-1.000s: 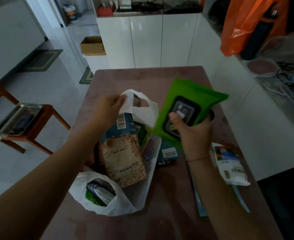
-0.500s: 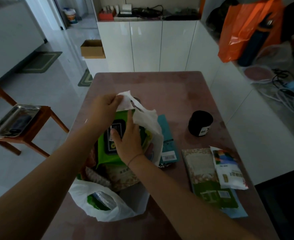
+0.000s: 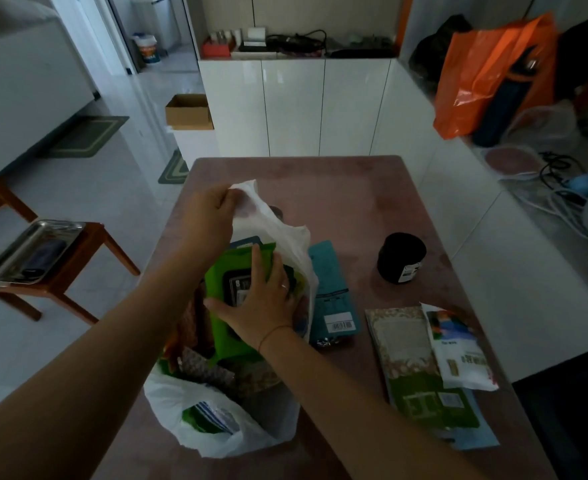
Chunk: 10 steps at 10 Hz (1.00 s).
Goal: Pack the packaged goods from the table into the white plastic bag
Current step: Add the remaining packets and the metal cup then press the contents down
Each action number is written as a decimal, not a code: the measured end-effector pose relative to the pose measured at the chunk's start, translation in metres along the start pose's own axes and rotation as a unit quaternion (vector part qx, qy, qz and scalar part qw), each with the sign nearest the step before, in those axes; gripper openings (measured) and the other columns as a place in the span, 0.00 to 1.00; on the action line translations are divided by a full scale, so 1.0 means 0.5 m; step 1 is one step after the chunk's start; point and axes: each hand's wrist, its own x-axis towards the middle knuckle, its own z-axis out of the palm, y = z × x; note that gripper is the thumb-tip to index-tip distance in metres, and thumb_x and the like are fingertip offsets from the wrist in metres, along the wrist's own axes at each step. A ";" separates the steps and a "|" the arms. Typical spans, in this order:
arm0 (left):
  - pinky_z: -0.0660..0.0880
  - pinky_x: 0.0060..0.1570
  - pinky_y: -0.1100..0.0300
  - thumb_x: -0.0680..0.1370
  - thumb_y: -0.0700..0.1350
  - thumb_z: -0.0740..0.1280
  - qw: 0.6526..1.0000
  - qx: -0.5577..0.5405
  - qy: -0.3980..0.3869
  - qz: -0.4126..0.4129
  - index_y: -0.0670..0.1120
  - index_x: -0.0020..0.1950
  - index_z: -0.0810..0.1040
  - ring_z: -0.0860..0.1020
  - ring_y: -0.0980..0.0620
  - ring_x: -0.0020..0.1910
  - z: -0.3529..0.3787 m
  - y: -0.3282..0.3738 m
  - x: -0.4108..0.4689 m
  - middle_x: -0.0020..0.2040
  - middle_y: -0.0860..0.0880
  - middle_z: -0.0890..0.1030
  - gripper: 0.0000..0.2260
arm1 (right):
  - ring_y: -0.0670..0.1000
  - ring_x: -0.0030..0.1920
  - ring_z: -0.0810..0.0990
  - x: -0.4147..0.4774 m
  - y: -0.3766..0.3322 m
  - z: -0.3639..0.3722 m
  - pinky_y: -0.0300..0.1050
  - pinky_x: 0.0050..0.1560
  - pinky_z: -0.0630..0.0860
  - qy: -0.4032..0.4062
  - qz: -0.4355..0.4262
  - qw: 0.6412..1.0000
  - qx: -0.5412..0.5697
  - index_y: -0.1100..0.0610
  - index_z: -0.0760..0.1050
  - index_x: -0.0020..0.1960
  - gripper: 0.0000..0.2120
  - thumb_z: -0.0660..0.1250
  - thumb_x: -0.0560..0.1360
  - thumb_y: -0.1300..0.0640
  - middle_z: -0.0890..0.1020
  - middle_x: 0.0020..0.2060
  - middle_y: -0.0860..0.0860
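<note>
The white plastic bag [image 3: 195, 414] lies on the brown table [image 3: 354, 202] with several packets inside. My left hand [image 3: 213, 216] pinches the bag's upper handle and holds the mouth up. A green wet-wipe pack [image 3: 228, 336] with a black lid sits in the bag's mouth, and my right hand [image 3: 261, 299] lies flat on it, fingers spread. Outside the bag rest a teal packet [image 3: 332, 289], a black jar [image 3: 401, 258], a beige-and-green packet [image 3: 413, 368] and a white packet [image 3: 458, 351].
A wooden stool with a metal tray [image 3: 29, 251] stands left of the table. White cabinets [image 3: 296, 105] run behind and along the right. An orange bag [image 3: 486, 74] and cables lie on the right counter. A cardboard box [image 3: 188, 110] sits beyond the table.
My right hand brought the green wet-wipe pack from above the table down into the bag's mouth and now presses on it. My left hand kept holding the bag handle up.
</note>
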 end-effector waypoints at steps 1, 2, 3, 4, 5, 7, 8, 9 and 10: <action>0.65 0.34 0.61 0.80 0.43 0.57 1.000 -0.030 0.002 -0.005 0.51 0.40 0.76 0.72 0.56 0.33 -0.009 0.005 0.001 0.35 0.51 0.77 0.12 | 0.55 0.68 0.66 -0.001 0.027 -0.019 0.47 0.65 0.67 0.070 0.017 0.985 0.160 0.50 0.52 0.74 0.43 0.70 0.67 0.41 0.65 0.70 0.53; 0.65 0.37 0.61 0.80 0.42 0.58 0.999 -0.035 0.002 -0.005 0.46 0.45 0.78 0.72 0.54 0.36 -0.016 0.011 -0.008 0.39 0.49 0.77 0.10 | 0.54 0.54 0.79 0.006 0.077 -0.047 0.40 0.52 0.75 0.091 0.088 0.945 0.303 0.53 0.73 0.56 0.15 0.71 0.71 0.55 0.79 0.44 0.46; 0.65 0.36 0.64 0.80 0.42 0.58 1.000 -0.028 -0.005 0.003 0.45 0.48 0.78 0.72 0.53 0.39 -0.012 0.020 -0.018 0.41 0.48 0.77 0.10 | 0.57 0.64 0.73 0.011 0.108 -0.063 0.46 0.63 0.71 0.050 0.142 0.952 0.266 0.59 0.72 0.63 0.16 0.63 0.77 0.56 0.79 0.57 0.55; 0.68 0.44 0.60 0.80 0.42 0.57 0.999 -0.043 0.009 -0.016 0.42 0.52 0.79 0.74 0.49 0.44 -0.011 0.026 -0.018 0.45 0.46 0.78 0.11 | 0.58 0.67 0.69 0.021 0.140 -0.052 0.55 0.71 0.63 0.018 0.214 0.948 0.236 0.62 0.62 0.73 0.22 0.55 0.81 0.55 0.73 0.65 0.62; 0.69 0.46 0.57 0.81 0.42 0.57 0.999 -0.039 -0.008 -0.022 0.41 0.55 0.79 0.75 0.48 0.46 -0.009 0.029 -0.020 0.47 0.45 0.79 0.12 | 0.53 0.61 0.73 0.020 0.170 -0.039 0.53 0.68 0.67 -0.162 0.033 0.916 -0.366 0.59 0.67 0.66 0.17 0.58 0.80 0.54 0.75 0.48 0.61; 0.72 0.46 0.54 0.81 0.44 0.57 0.999 -0.026 -0.001 -0.025 0.43 0.54 0.80 0.77 0.46 0.46 -0.020 0.021 -0.016 0.47 0.45 0.81 0.13 | 0.60 0.67 0.67 0.032 0.161 -0.009 0.55 0.67 0.65 -0.068 0.063 0.930 -0.356 0.56 0.60 0.70 0.21 0.59 0.79 0.54 0.69 0.67 0.60; 0.74 0.50 0.50 0.81 0.45 0.57 0.999 -0.023 -0.002 -0.029 0.42 0.54 0.80 0.78 0.44 0.47 -0.026 0.013 -0.011 0.48 0.42 0.82 0.13 | 0.62 0.69 0.64 0.033 0.141 0.000 0.58 0.69 0.62 -0.099 0.123 0.942 -0.295 0.57 0.59 0.72 0.21 0.55 0.81 0.55 0.66 0.70 0.61; 0.69 0.39 0.63 0.80 0.42 0.57 1.000 -0.027 0.002 -0.009 0.42 0.52 0.79 0.75 0.52 0.39 -0.016 0.020 -0.014 0.44 0.45 0.80 0.11 | 0.61 0.73 0.60 0.015 0.129 -0.013 0.59 0.72 0.58 -0.187 0.053 0.889 -0.415 0.57 0.51 0.76 0.26 0.54 0.81 0.53 0.60 0.74 0.59; 0.67 0.35 0.65 0.80 0.41 0.58 1.000 -0.029 0.006 0.005 0.43 0.51 0.80 0.73 0.57 0.36 -0.007 0.027 -0.018 0.41 0.48 0.79 0.11 | 0.60 0.67 0.70 -0.002 0.104 -0.059 0.53 0.66 0.67 -0.268 0.043 0.898 -0.347 0.60 0.65 0.70 0.19 0.54 0.81 0.56 0.70 0.69 0.61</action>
